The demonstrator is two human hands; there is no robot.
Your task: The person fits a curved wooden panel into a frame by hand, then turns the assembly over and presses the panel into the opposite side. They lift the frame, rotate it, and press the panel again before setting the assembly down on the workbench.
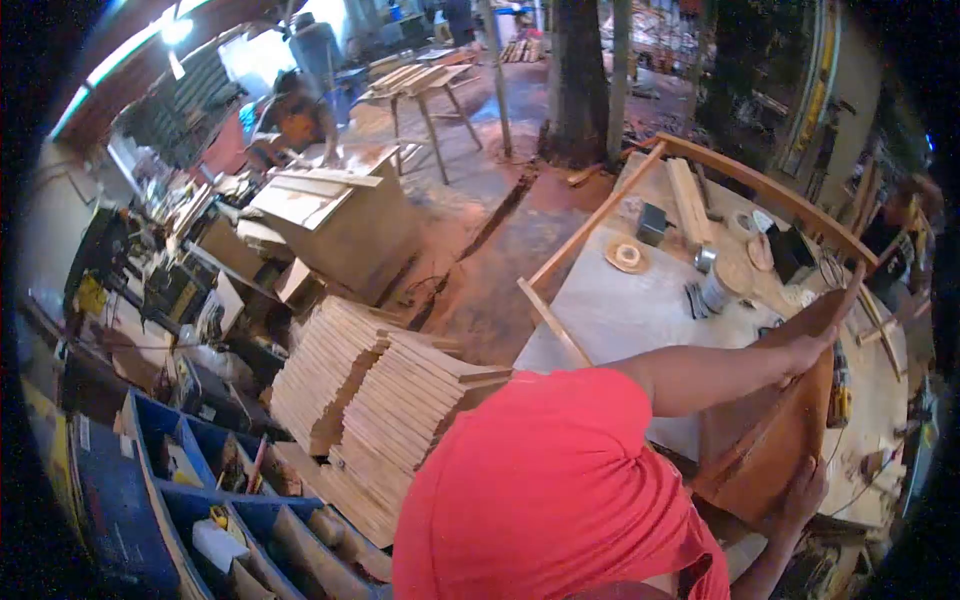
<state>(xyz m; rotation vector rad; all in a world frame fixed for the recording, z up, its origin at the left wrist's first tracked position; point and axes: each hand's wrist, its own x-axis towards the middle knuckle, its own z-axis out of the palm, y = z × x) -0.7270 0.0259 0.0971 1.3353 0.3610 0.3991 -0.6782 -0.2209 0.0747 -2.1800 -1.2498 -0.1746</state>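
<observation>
A reddish-brown wooden panel (765, 440) stands tilted over the worktable in front of my red-shirted torso. My left hand (808, 355) reaches across with its fingers closed on the panel's upper part. Lower down, my right hand (803, 492) grips the panel's near edge, its fingers partly hidden. Beyond my left arm, a slim wooden frame (765, 182) leans around the table's far side. On the tabletop (590, 290) lie a round wooden disc (627, 255), a dark box (652, 224), a small tin (705, 258) and a pale tub (716, 292).
Stacked wooden slats (350, 395) stand beside me, above a blue compartment tray (160, 455) holding small items. A large wooden box (345, 235) and a trestle stand (425, 90) with boards are farther off. A thick post (578, 90) rises behind the table. Another person (905, 215) is at right.
</observation>
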